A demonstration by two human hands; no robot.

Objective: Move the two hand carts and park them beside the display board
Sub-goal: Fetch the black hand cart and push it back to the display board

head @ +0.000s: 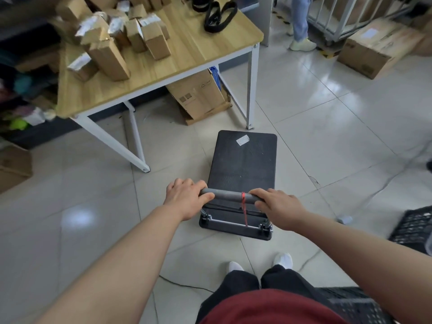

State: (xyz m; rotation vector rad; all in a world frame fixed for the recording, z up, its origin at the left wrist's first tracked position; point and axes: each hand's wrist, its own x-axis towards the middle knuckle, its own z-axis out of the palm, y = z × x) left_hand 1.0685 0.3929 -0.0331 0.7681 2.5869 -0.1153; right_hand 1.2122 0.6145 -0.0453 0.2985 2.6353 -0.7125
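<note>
A: What sits at your far left?

B: At ten o'clock, a wooden table [187, 64] on white legs, with small cardboard boxes [109, 40] heaped on its left half and black straps [219, 17] near its far edge. A carton [198, 94] stands on the floor beneath it.

A: And your left hand?

B: Your left hand [187, 197] is wrapped tight around the left end of the grey handle [228, 195], thumb curled under the bar.

A: Where is the hand cart?

B: The hand cart [243, 160] is straight ahead at twelve o'clock, its black deck bare but for a white label, its front edge near the table's right front leg.

A: The right hand?

B: Your right hand [280, 206] is closed over the handle's right end, just beside a red tie [243, 202] hanging from the bar. At two o'clock a large box [374, 50] lies on the tiles; at four o'clock, a black crate [413, 228].
</note>
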